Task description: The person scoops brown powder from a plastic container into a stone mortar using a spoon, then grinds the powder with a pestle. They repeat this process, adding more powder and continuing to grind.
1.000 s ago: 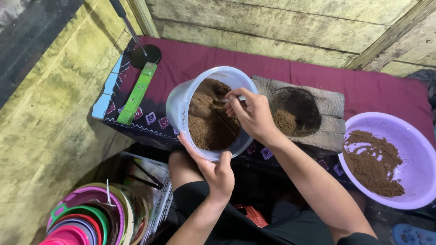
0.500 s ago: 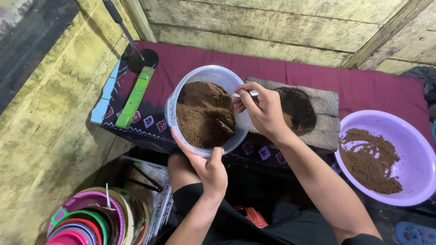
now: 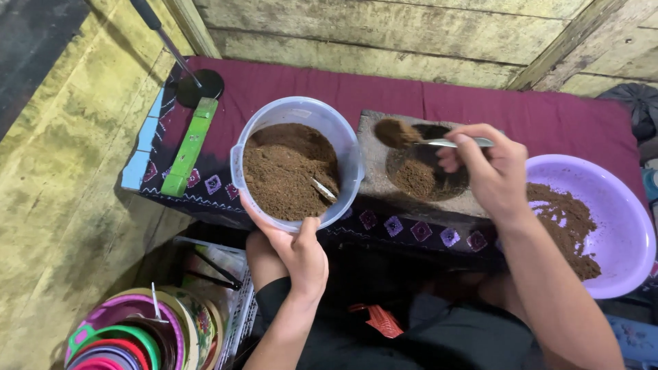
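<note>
— Start with the hands. What's each one doing?

— The right hand (image 3: 488, 171) is closed around the handle of a metal spoon (image 3: 439, 141), which points toward nine o'clock and carries a heap of brown powder. The left hand (image 3: 296, 252) cups the near edge of a clear plastic tub (image 3: 297, 163) from below, thumb up against the wall, holding it off the cloth.

— And the tub?

— Well filled with the same brown powder, with a small pale scoop or sliver lying in it toward four o'clock. The spoon's bowl is just beside the tub's rim, at its three o'clock side, above a grey stone slab (image 3: 421, 171) with a round hollow that also holds powder.

— Further out?

— At three o'clock a lilac basin (image 3: 610, 226) with more powder. Everything rests on a maroon cloth (image 3: 329, 85). At ten o'clock lie a green bar (image 3: 190, 146) and a black ladle (image 3: 195, 82). At seven o'clock, down low, a stack of coloured bowls (image 3: 130, 332).
</note>
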